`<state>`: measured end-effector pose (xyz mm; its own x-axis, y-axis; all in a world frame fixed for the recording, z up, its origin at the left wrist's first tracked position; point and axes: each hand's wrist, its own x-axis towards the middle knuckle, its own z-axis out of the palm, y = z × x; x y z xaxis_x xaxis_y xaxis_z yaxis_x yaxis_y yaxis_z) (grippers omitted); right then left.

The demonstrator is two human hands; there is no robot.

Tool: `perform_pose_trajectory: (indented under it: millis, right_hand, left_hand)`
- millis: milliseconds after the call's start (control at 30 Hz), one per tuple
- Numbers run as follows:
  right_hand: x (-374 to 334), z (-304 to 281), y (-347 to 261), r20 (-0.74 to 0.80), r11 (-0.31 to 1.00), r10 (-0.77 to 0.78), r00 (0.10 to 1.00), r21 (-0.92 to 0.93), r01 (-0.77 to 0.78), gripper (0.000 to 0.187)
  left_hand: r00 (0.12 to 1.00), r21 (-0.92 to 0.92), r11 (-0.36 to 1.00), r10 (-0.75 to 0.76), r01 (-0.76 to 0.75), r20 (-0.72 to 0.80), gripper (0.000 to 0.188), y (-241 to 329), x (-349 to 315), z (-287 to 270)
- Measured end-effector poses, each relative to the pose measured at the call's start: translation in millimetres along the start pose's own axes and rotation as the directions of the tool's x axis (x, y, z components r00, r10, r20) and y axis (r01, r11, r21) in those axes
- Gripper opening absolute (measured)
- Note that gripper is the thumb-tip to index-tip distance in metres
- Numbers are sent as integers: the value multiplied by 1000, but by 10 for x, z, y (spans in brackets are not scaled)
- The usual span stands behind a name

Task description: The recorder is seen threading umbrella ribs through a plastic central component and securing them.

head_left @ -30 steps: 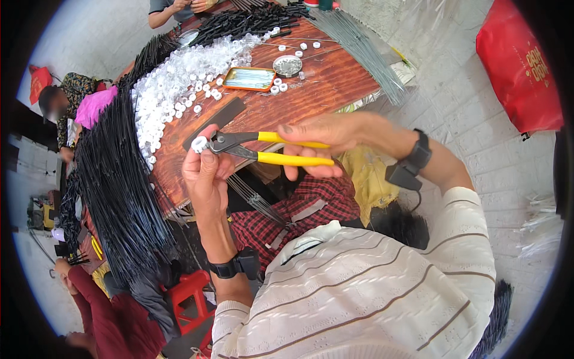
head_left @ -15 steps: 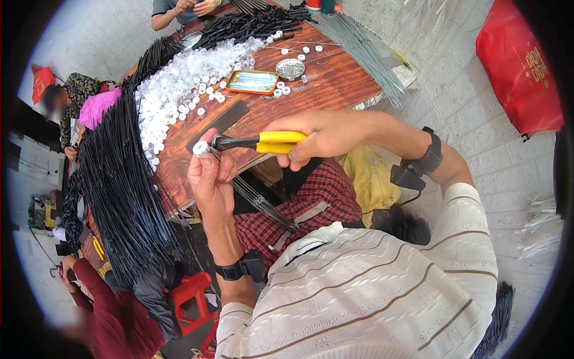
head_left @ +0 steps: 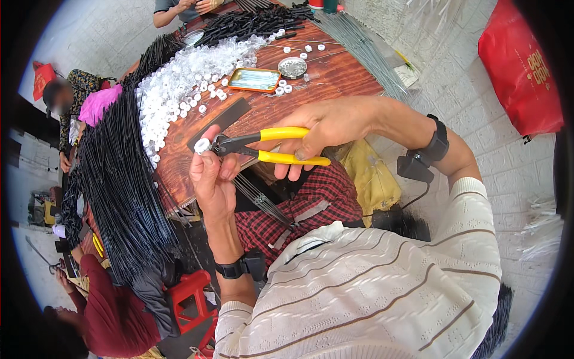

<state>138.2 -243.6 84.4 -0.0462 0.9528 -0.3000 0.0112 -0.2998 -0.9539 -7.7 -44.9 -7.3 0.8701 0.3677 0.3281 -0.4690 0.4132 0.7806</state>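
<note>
Between the thumb and fingers of my left hand point(head_left: 207, 179) is a small white plastic ring point(head_left: 202, 145). Thin metal wires point(head_left: 258, 196) trail from beneath it down toward my lap. My right hand point(head_left: 332, 122) holds pliers point(head_left: 286, 133) with yellow handles spread apart. Their dark jaws are right beside the ring, at my left fingertips; whether they grip a wire I cannot tell. Behind my left fingers, a dark flat bar point(head_left: 228, 117) lies on the wooden table point(head_left: 323, 72).
Across the table spread white rings and clear plastic pieces point(head_left: 173, 90), an orange-rimmed tin point(head_left: 239, 88) of thin pins and a round tin point(head_left: 292, 68). Long black rods point(head_left: 119, 185) hang over the left edge. Grey wires point(head_left: 365, 54) lie at the right. Other people sit left and far.
The pliers' handles have gone from closed together to spread apart, and my right fingers have opened with them. My left hand keeps the ring in nearly the same place.
</note>
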Motion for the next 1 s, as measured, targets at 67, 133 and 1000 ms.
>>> perform_pose_trajectory:
  millis: [67,133,1000]
  right_hand:
    - [8,-7,0,20,1000,14,1000,24,-14,49]
    - [16,-9,2,54,991,42,998,126,-49,55]
    - [366,612,539,-163,933,-198,966,270,237,38]
  left_hand:
    - [1000,-17,1000,3,-3,4,52,4,-8,-12]
    - [1000,-26,1000,-10,10,-12,52,18,-19,4]
    - [998,-75,996,51,-52,-26,51,51,-71,-74]
